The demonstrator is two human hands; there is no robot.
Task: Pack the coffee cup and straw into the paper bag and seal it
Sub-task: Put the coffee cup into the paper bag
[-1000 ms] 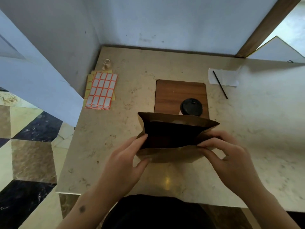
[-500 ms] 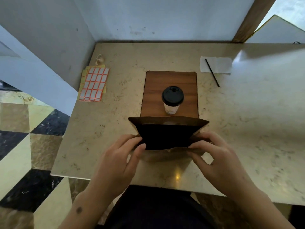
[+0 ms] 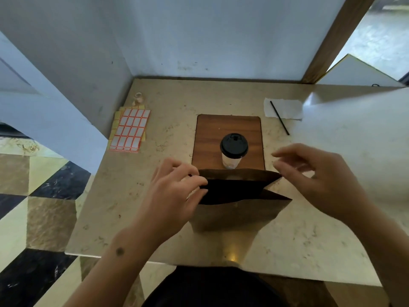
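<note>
No brand or writing can be read anywhere; the coffee cup (image 3: 232,152) has a black lid and a pale body whose faint print is too blurred to make out, and the sheet of stickers (image 3: 130,130) at the left of the worktop (image 3: 309,235) shows only blank white labels edged in orange; the brown paper bag (image 3: 238,199) is plain.

The left hand (image 3: 174,191) is at the bag's left edge, its fingers (image 3: 194,181) curled and pinching the rim there, thumb against the near side; the right hand (image 3: 318,176) is at the bag's right corner, its fingers (image 3: 285,171) loosely bent, the fingertips at or just touching the top right corner of the rim; whether they actually pinch the paper I cannot tell.

The bag stands upright on the worktop between the two hands, its mouth pulled wide and dark inside; the cup stands upright on a wooden board (image 3: 229,136) just behind the bag, beyond the fingers and touched by neither hand; the black straw (image 3: 279,118) lies slantwise across a white napkin (image 3: 285,108) at the far right, well apart from the bag and beyond the right hand; a small pale object (image 3: 139,99) sits by the wall, behind the stickers.
</note>
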